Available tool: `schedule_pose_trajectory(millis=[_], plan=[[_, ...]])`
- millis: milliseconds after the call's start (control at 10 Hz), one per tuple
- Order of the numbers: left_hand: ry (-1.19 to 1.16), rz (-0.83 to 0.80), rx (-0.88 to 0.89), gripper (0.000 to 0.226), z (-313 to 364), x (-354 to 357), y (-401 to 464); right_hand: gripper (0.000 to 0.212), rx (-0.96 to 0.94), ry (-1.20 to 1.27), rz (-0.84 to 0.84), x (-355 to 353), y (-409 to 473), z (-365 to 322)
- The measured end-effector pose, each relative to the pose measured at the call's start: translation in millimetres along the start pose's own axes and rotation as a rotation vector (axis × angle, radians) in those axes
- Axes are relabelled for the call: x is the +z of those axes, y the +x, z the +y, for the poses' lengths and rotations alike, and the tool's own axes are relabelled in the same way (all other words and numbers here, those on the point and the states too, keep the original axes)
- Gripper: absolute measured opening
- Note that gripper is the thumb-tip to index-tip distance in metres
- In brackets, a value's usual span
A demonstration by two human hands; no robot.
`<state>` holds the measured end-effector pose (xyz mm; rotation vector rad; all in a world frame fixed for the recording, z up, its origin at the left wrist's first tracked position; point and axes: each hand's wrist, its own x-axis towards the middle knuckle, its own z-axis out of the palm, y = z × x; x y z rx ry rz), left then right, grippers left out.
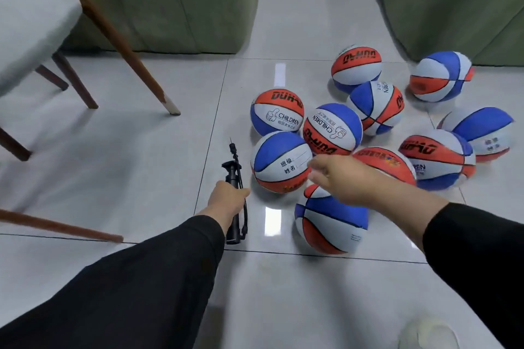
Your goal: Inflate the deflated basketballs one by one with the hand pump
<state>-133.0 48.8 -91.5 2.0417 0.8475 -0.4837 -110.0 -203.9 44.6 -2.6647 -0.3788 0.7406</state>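
Observation:
Several red, white and blue basketballs lie in a cluster on the tiled floor. A black hand pump (235, 178) lies on the floor left of them, its needle pointing away from me. My left hand (226, 197) grips the pump around its barrel. My right hand (337, 178) hovers with relaxed fingers over the cluster, just right of the nearest round ball (279, 161) with printed Chinese characters. Below that hand sits a dented ball (331, 221). Another flattened ball (479, 130) lies at the far right.
A wooden chair (119, 37) with a grey cushion stands at the left, its legs reaching toward the pump. Green upholstered furniture (170, 3) lines the back, with a second piece (453, 3) at the right. A pale shoe (428, 334) shows at the bottom edge.

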Motion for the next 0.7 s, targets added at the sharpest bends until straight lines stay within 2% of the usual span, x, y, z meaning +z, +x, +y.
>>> schedule_pose_trajectory(millis=[200, 400, 600, 700], plan=[[0.120, -0.058, -0.076, 0.052, -5.2, 24.8, 41.5, 0.047, -0.046, -0.049, -0.037, 26.6, 40.4, 4.8], [0.403, -0.156, -0.107, 0.048, -16.5, 35.3, 60.1, 0.037, -0.044, -0.016, -0.038, 27.1, 77.0, 28.0], [0.393, -0.060, -0.073, 0.059, -23.4, 25.0, 80.3, 0.027, -0.030, 0.094, 0.069, 25.0, 101.1, 43.4], [0.371, 0.057, -0.031, 0.055, -3.4, 14.5, 81.3, 0.023, -0.057, 0.145, 0.063, 23.0, 109.2, 48.3]])
